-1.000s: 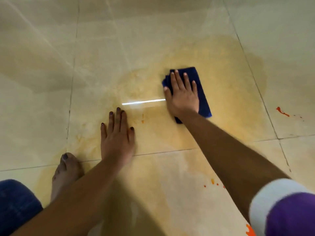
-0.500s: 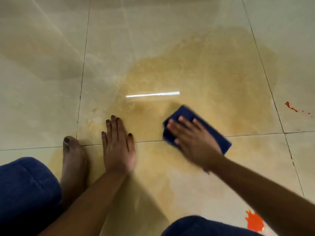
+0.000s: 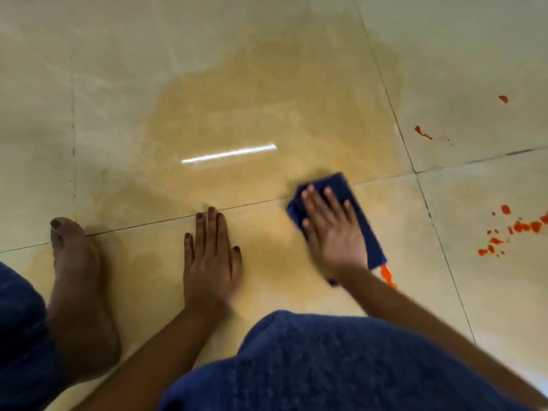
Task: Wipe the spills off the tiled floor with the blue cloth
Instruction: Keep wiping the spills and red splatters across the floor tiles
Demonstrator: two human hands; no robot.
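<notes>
The folded blue cloth [image 3: 360, 215] lies flat on the beige tiled floor [image 3: 124, 93], across a grout line. My right hand [image 3: 332, 232] presses on it with straight, spread fingers. My left hand [image 3: 209, 259] rests flat on the floor to its left, holding nothing. A wide yellowish wet smear [image 3: 267, 108] covers the tile beyond both hands. An orange streak [image 3: 387, 275] shows at the cloth's near right corner. Orange-red spatters [image 3: 513, 229] lie on the tile to the right, with smaller drops [image 3: 422, 133] farther back.
My bare left foot [image 3: 74, 280] stands on the floor at the left. My knees in blue jeans [image 3: 311, 366] fill the bottom of the view. A bright light reflection [image 3: 228, 154] lies on the wet tile.
My right hand has dragged the cloth from the far tile back toward me and then to the right, over the grout line. My left hand stays planted. The view has shifted, showing more spatters at right.
</notes>
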